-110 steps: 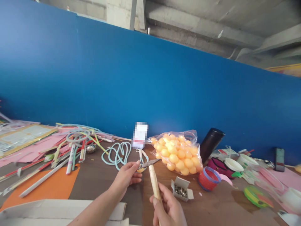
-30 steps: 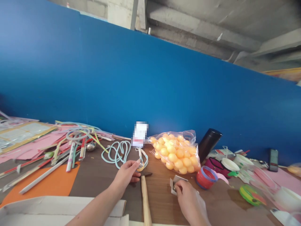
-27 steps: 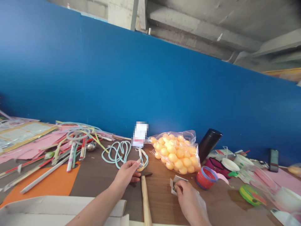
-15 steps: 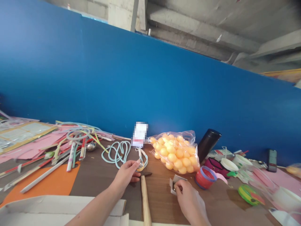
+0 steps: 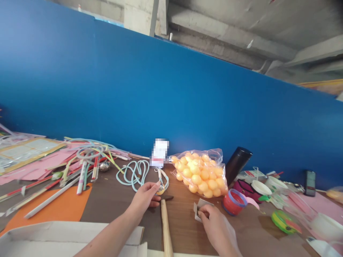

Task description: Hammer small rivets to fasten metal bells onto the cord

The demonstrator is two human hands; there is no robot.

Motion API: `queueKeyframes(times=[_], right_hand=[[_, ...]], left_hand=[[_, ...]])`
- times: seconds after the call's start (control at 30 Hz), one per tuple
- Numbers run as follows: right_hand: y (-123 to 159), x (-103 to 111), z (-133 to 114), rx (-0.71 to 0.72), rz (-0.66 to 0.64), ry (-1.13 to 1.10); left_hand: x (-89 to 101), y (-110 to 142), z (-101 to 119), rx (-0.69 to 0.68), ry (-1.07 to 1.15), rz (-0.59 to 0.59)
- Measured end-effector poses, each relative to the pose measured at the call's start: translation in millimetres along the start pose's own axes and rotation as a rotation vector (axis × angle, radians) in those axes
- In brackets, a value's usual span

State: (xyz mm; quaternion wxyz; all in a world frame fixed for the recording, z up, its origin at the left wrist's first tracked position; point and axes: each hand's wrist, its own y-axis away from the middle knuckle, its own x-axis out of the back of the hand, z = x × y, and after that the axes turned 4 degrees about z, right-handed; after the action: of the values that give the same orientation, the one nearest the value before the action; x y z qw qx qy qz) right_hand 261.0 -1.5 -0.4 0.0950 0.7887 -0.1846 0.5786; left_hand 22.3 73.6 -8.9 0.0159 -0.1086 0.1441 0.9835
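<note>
My left hand (image 5: 146, 196) pinches a small shiny silvery piece (image 5: 161, 186) between thumb and fingers, just above the table. Its exact kind is too small to tell. A hammer (image 5: 166, 228) with a pale wooden handle and dark head lies right below that hand. On the right, my right hand (image 5: 215, 226) has its fingers closed inside the opening of a small cardboard box (image 5: 196, 210). Whatever those fingers hold is hidden. Behind the left fingers lies a badge (image 5: 160, 153) with a light blue cord (image 5: 134, 176).
A clear bag of orange balls (image 5: 199, 175) lies at the back, beside a leaning black bottle (image 5: 238, 164). A red tape roll or cup (image 5: 233, 202) and a green tape measure (image 5: 284, 222) sit to the right. Sticks, papers and a white carton (image 5: 66, 228) occupy the left; a blue partition (image 5: 171, 96) stands behind.
Very little differs. My right fingers have shifted slightly at the small box's opening; my left hand keeps its pinch in the same place.
</note>
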Motion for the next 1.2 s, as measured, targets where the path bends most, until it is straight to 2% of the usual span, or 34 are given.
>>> queueKeyframes(times=[0.27, 0.53, 0.8, 1.0, 1.2], right_hand=[[-1, -5, 2, 0.036, 0.029, 0.002], [1, 3, -1, 0.019, -0.007, 0.012], [-1, -7, 5, 0.058, 0.022, 0.061], [5, 7, 0, 0.007, 0.089, 0.034], [8, 15, -3, -0.007, 0.010, 0.090]], left_hand=[[0.7, -3, -4, -0.011, 0.013, -0.008], [0.2, -2, -2, -0.002, 0.007, -0.003], [-0.8, -2, -1, -0.001, 0.021, 0.009], [-0.9, -1, -1, 0.004, 0.018, 0.004], [-0.4, -3, -3, -0.002, 0.018, 0.005]])
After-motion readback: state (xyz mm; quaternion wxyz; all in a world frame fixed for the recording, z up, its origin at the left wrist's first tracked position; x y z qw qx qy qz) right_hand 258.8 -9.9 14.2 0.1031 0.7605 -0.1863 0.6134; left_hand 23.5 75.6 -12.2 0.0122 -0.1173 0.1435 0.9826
